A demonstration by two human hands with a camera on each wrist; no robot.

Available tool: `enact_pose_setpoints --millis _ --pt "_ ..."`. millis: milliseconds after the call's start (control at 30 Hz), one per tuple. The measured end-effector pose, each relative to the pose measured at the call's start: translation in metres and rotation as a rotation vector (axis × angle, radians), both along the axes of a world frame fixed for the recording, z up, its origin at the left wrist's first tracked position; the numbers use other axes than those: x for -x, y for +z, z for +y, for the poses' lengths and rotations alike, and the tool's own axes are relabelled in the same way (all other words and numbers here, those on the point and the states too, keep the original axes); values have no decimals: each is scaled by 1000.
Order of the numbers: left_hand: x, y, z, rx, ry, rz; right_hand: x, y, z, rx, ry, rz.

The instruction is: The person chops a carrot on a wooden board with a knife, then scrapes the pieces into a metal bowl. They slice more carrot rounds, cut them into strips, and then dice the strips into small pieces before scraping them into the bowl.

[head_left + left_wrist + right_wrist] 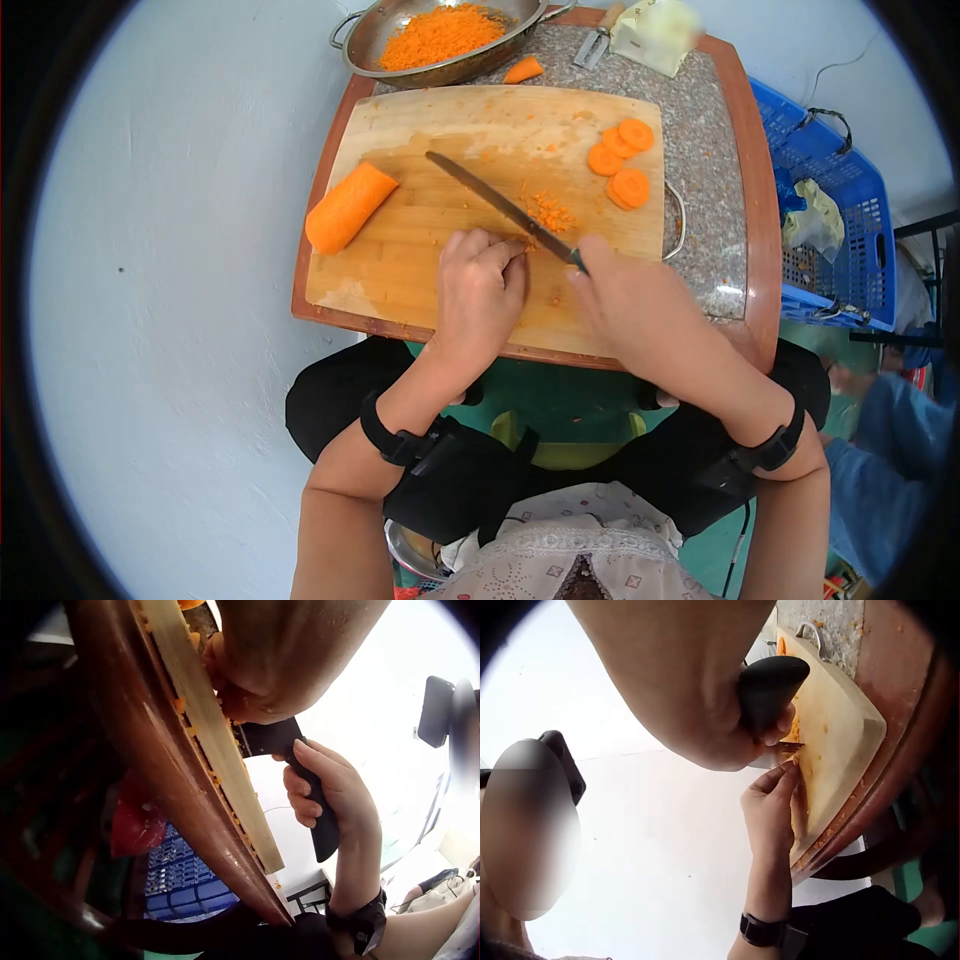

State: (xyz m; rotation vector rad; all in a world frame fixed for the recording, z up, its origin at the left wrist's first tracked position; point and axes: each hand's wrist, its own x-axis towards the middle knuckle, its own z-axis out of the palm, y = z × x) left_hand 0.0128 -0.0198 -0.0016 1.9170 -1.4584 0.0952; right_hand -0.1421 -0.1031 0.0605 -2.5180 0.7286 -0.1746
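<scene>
While the right hand (pixel 635 295) grips the knife (pixel 500 204) by its handle, the left hand (pixel 483 285) pinches a carrot sliver (pixel 796 760) beside the blade, presumably steadying it; cutting board (pixel 395 285) beneath; carrot slices (pixel 630 188) right, thick carrot piece (pixel 350 208) left, apparently set aside for working room.

1 knife (pixel 505 209), 1 cutting board (pixel 380 270), 1 carrot chunk (pixel 350 208), 1 carrot stub (pixel 522 69), 5 carrot slices (pixel 605 160) at board's 2 o'clock, 1 pan (pixel 365 45), 1 wooden-handled tool (pixel 592 46).
</scene>
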Motion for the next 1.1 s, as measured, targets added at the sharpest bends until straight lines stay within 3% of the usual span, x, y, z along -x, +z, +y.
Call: enact_pose_setpoints --millis 567,867,1100 --pt "-1 -2 -4 39 15 12 12 11 8 17 63 64" --pt "0 0 3 43 -11 95 9 5 -3 25 14 -73" --pt "-1 1 3 5 18 49 14 20 8 14 37 53"
